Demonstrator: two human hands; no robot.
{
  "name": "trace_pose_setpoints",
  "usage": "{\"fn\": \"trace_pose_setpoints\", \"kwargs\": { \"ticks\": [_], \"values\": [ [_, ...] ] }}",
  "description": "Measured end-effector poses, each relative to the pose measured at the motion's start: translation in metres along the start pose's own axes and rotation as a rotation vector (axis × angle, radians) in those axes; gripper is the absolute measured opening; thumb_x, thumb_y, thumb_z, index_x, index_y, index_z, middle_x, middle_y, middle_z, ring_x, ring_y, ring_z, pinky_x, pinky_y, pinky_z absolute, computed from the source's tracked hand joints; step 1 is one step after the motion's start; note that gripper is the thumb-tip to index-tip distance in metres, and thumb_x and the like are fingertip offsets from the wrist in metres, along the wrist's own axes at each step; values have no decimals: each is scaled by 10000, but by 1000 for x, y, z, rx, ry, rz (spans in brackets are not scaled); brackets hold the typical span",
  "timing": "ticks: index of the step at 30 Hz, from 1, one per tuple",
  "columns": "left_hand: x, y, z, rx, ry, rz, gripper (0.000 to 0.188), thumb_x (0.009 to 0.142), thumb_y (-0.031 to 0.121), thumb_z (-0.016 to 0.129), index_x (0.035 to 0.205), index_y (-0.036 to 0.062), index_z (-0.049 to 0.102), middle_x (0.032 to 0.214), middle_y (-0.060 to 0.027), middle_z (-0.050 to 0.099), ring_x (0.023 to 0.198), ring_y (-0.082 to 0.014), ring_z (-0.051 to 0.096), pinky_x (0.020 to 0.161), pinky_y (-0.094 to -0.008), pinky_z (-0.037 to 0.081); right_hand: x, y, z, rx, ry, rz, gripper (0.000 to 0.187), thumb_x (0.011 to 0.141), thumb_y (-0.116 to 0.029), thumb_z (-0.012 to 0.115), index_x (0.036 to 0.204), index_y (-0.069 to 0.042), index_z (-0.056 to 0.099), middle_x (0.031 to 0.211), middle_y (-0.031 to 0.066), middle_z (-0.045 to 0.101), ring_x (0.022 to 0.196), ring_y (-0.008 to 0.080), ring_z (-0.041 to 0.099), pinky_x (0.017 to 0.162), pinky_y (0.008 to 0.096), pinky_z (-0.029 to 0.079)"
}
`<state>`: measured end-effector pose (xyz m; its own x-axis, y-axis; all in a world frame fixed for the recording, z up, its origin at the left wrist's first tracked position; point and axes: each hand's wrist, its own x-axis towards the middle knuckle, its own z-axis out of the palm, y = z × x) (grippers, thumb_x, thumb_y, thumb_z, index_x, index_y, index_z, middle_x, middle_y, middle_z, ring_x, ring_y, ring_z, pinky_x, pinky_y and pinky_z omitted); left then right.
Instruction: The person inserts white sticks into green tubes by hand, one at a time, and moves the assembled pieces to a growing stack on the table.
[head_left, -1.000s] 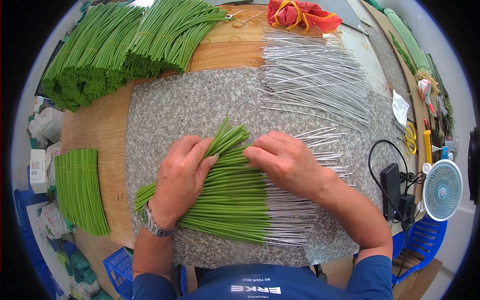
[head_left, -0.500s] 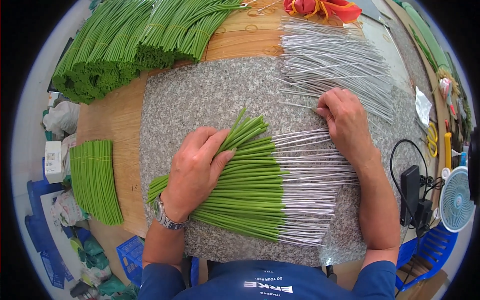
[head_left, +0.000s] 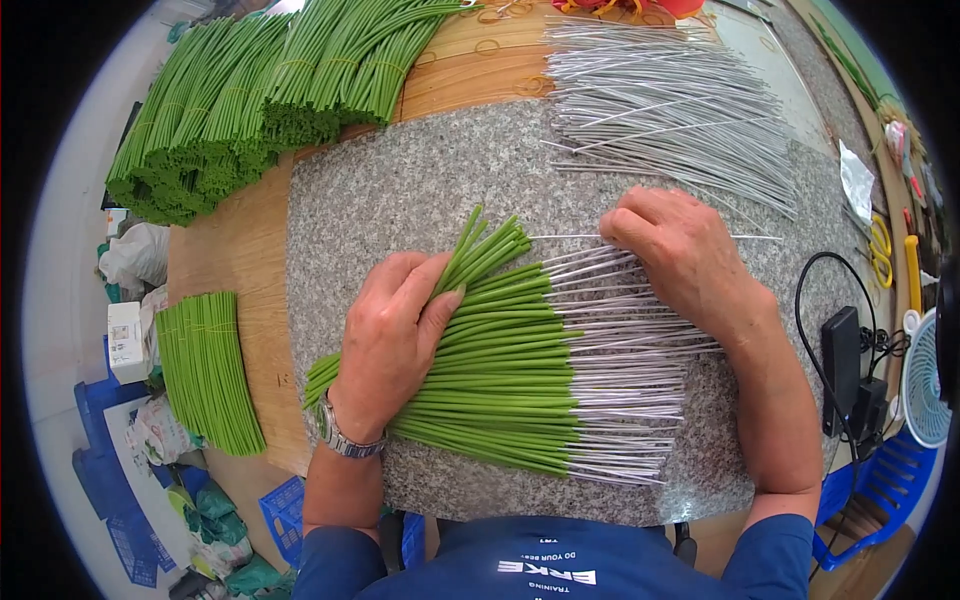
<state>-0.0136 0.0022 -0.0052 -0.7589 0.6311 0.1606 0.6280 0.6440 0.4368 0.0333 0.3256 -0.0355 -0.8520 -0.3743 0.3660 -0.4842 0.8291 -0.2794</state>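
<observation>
My left hand (head_left: 390,325) is closed around the upper part of a fan of thin green tube-like stems (head_left: 490,390). A few of them stick up between thumb and fingers, set apart from the rest. Most of the fanned stems have silvery wires (head_left: 625,400) coming out of their right ends. My right hand (head_left: 680,250) pinches a single thin wire (head_left: 567,237), held level. The wire's left tip meets the ends of the raised stems; whether it is inside one is too small to tell. A loose pile of similar wires (head_left: 660,110) lies beyond my right hand.
Stacked bundles of green stems (head_left: 240,110) fill the far left; a smaller tied bundle (head_left: 210,370) lies at left. The work rests on a speckled stone slab (head_left: 400,160). At right are a black power adapter (head_left: 840,370), its cable, yellow-handled scissors (head_left: 880,250) and a fan (head_left: 928,380).
My right hand has moved slightly left and down from the wire pile, bringing a wire to the raised stems. My left hand keeps its grip. The whole view has shifted a little.
</observation>
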Motion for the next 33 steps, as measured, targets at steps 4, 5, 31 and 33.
{"fn": "trace_pose_setpoints", "kwargs": {
  "ticks": [4, 5, 31, 33],
  "values": [
    [0, 1, 0, 3, 2, -6, 318, 1012, 108, 734, 1307, -12, 713, 1147, -184, 709, 1010, -374, 709, 876, -444, 569, -1, 2, 3, 17, 1, -19, 131, 895, -26, 639, 1018, -70, 632, 937, 72, 628, 897, 279, 684, 797, 425, 545],
    [0, 1, 0, 7, 2, -6, 319, 1012, 107, 735, 1305, -15, 712, 1145, -184, 709, 1007, -374, 708, 873, -444, 568, -1, 2, 4, 18, 10, -28, 125, 894, -29, 639, 1012, -68, 635, 941, 71, 631, 908, 278, 683, 806, 429, 543],
    [0, 1, 0, 9, -4, 0, 332, 1001, 110, 743, 1307, -16, 710, 1159, -187, 706, 1034, -383, 706, 894, -453, 569, 0, 3, 5, -29, 10, -56, 83, 924, -69, 636, 1006, -81, 645, 973, 48, 632, 945, 234, 682, 854, 397, 533],
    [-1, 1, -2, 13, -6, -5, 331, 1002, 109, 742, 1307, -15, 710, 1159, -187, 706, 1035, -383, 706, 895, -453, 569, 1, 3, 5, -21, 18, -63, 81, 925, -66, 635, 1004, -82, 644, 974, 48, 632, 945, 233, 682, 856, 396, 533]
  ]
}}
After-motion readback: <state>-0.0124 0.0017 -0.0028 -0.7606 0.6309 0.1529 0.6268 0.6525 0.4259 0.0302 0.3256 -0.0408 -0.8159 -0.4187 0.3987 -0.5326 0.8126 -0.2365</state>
